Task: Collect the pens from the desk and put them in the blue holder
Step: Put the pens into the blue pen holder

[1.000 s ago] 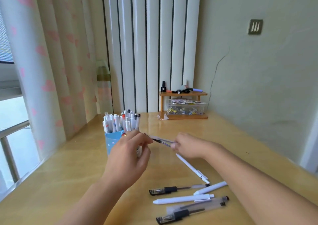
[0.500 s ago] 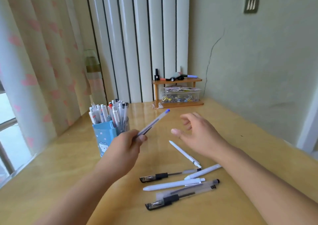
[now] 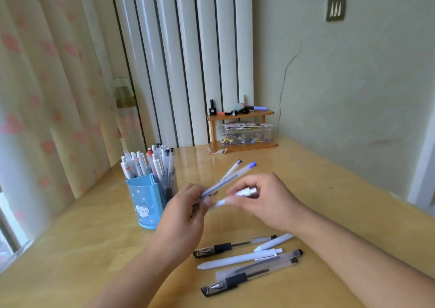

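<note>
The left hand (image 3: pixel 186 216) pinches two clear pens (image 3: pixel 229 178) low on their barrels, so they fan up and away toward the far right corner of the bench (image 3: pixel 329 204), caps high. The right hand (image 3: pixel 263 201), just beside it, curls its fingers round a white pen (image 3: pixel 237 196) whose long axis lies nearly level, one end touching the left fingertips, apparently to be handed across. The holder (image 3: pixel 144 201) stands just left of the left hand, near the bench's left edge, already crowded; the left hand is the nearer one. Five loose pens (image 3: pixel 247 258) lie toward the near edge, under the right forearm.
</note>
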